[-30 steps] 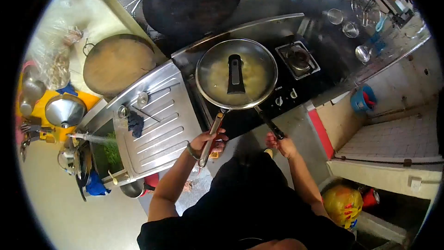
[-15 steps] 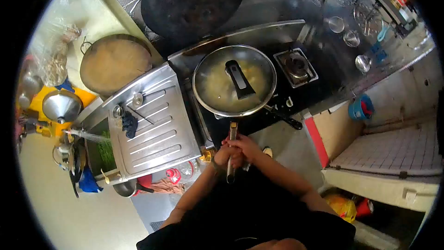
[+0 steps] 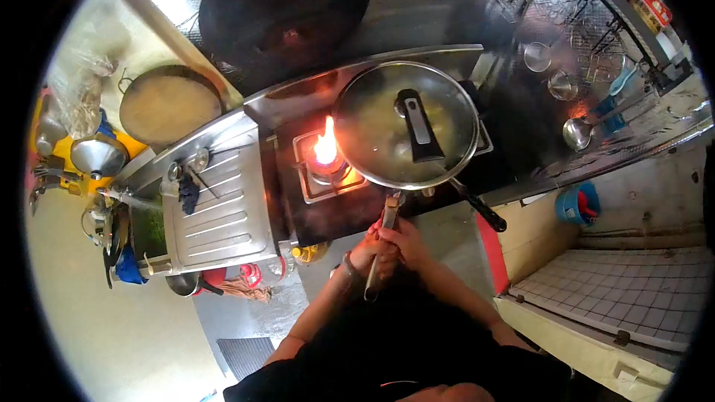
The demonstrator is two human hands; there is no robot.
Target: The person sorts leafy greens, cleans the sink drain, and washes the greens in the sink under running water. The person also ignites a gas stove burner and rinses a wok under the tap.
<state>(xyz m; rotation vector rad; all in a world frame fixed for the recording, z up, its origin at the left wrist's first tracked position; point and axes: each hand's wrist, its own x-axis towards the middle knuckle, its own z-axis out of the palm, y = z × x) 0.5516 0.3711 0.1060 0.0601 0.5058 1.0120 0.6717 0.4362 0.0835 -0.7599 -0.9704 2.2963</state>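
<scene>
My L hand (image 3: pixel 366 254) & R hand (image 3: pixel 407 243) are clamped tog. on the long handle (image 3: pixel 390 213) of a lidded pan (image 3: pixel 372 134). 1 lit burner (image 3: pixel 325 170) is just L of it

No readable text or numbers
The red package (image 3: pixel 652 7) at the upper right, by the rack, bears pale and yellowish patches that look like a printed label, but they are too small and blurred to make out as letters. The grey strip on the black lid handle (image 3: pixel 421 130) carries a small light mark near its upper end, also too small to tell as a logo or a word.
</scene>
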